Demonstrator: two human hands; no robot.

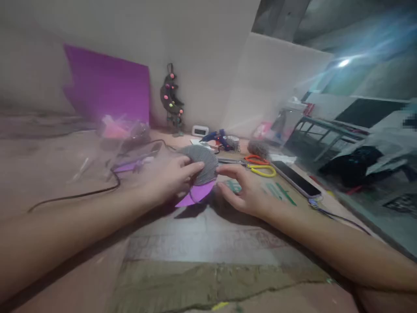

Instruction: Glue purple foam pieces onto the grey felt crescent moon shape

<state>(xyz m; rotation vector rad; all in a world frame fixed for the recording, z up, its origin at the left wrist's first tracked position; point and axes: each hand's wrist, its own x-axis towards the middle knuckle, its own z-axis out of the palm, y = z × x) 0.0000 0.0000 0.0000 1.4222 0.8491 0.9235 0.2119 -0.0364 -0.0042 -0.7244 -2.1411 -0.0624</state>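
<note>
My left hand (177, 176) grips a round, flat grey disc (203, 163) whose surface looks wound with yarn; the thumb lies across its face. A piece of purple paper (195, 194) shows below the disc, and a thin dark strand crosses it. At the disc's right edge is my right hand (243, 189), index finger and thumb curved and apart. The index fingertip is at or very close to the rim; contact cannot be told. Just behind the right hand lie scissors (262, 169) with yellow and orange handles.
A blue glue gun (218, 138), a small clock (200, 131) and a phone (298, 179) lie on the table. A moon-shaped ornament (171, 95) hangs against the wall beside a purple sheet (110, 84). A dark cable (97, 191) runs at left; a cardboard piece (195, 282) lies in front.
</note>
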